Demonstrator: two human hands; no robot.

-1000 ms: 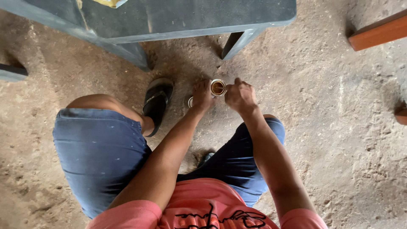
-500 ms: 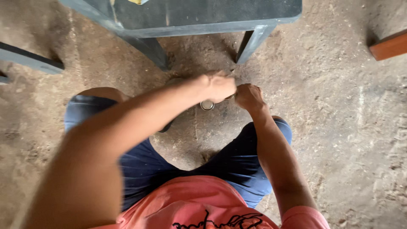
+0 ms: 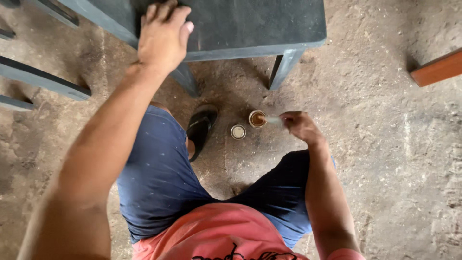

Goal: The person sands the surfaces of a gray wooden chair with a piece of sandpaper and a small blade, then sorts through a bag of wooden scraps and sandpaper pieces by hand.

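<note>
Head view, looking straight down. The floor [image 3: 385, 159] is bare packed earth or rough concrete, grey-brown, dusty and scuffed, with darker damp-looking patches under the table [image 3: 250, 24]. That table, dark grey-green, fills the frame from 11 to 1 o'clock; one angled leg [image 3: 284, 67] comes down at about 12 o'clock of the centre. Dark bars [image 3: 43, 79] of other furniture cross the left edge at 9 to 10 o'clock, and a reddish-brown wooden piece [image 3: 438, 68] juts in at 2 o'clock.

The left hand [image 3: 162, 34] lies flat on the table's near edge at 11 o'clock, fingers spread and loose — grasping nothing.

The right hand [image 3: 299, 125] hangs low near the floor, just right of centre, its fingers pinched around a small pale thing [image 3: 274, 120] — too blurred to name. The tip of that thing reaches the rim of a small open jar [image 3: 257, 118] with brownish contents, which stands on the floor just at 9 o'clock of the hand. A round pale lid [image 3: 237, 131] lies beside the jar at its 8 o'clock, close but apart.

A black sandal [image 3: 201, 127] rests on the floor at 9 o'clock of the lid, by the blue-clad knee [image 3: 159, 168].
</note>
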